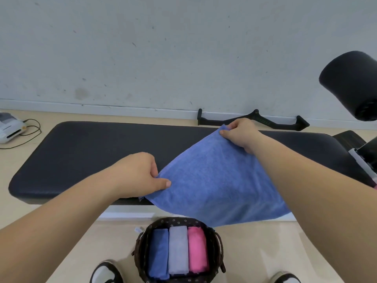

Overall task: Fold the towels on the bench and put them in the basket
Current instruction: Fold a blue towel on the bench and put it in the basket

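A blue towel [216, 180] is spread over the right half of the black padded bench [81, 156], its near edge hanging past the bench's front. My left hand [140, 174] pinches the towel's left corner at the bench's front. My right hand [238, 133] pinches the far corner near the bench's back edge. On the floor below stands a dark woven basket [216, 250] holding three folded towels side by side: blue [158, 254], grey [178, 250] and pink [197, 248].
A black foam roller pad [350, 84] juts in at the upper right. A black cable handle bar [253, 120] lies on the floor by the wall. A white device [10, 127] with a cord sits at far left. My shoes [106, 272] flank the basket.
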A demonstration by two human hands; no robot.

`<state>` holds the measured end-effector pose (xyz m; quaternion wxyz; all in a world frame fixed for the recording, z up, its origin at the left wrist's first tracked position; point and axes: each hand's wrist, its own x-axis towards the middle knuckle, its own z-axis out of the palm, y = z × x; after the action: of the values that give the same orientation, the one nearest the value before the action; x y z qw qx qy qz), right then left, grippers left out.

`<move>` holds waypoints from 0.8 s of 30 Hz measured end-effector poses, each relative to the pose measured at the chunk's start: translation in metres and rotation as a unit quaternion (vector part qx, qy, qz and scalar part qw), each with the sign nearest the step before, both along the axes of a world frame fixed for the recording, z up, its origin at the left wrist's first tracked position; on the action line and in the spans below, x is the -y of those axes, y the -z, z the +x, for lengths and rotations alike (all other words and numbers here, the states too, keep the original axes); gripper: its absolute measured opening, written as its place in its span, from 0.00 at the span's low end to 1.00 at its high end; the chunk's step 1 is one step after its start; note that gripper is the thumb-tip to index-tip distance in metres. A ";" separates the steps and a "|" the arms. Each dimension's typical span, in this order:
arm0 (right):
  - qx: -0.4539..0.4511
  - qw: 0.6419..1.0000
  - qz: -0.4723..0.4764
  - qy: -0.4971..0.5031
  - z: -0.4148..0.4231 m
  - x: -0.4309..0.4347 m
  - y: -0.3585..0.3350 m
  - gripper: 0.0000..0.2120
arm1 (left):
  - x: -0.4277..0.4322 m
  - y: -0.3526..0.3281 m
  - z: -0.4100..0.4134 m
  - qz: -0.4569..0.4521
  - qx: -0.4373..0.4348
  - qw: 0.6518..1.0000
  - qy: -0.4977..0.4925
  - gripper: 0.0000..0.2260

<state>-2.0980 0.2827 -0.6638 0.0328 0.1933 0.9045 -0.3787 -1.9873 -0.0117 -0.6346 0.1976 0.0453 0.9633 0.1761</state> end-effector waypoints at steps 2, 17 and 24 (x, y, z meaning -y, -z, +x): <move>0.001 0.994 0.105 -0.029 0.002 0.005 -0.004 0.10 | -0.004 -0.001 0.001 0.010 -0.010 1.000 0.010 0.14; -0.169 0.963 -0.181 0.106 0.141 -0.034 -0.085 0.10 | -0.005 -0.038 0.029 0.281 0.061 0.958 0.019 0.14; -0.095 0.898 -0.402 0.148 0.208 -0.068 -0.117 0.16 | -0.020 -0.062 0.048 0.454 0.104 0.885 0.010 0.15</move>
<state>-1.8903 0.3503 -0.5471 -0.0350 0.2585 0.6348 -0.7273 -1.9398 0.0084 -0.5722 0.2562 0.1211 0.7514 0.5959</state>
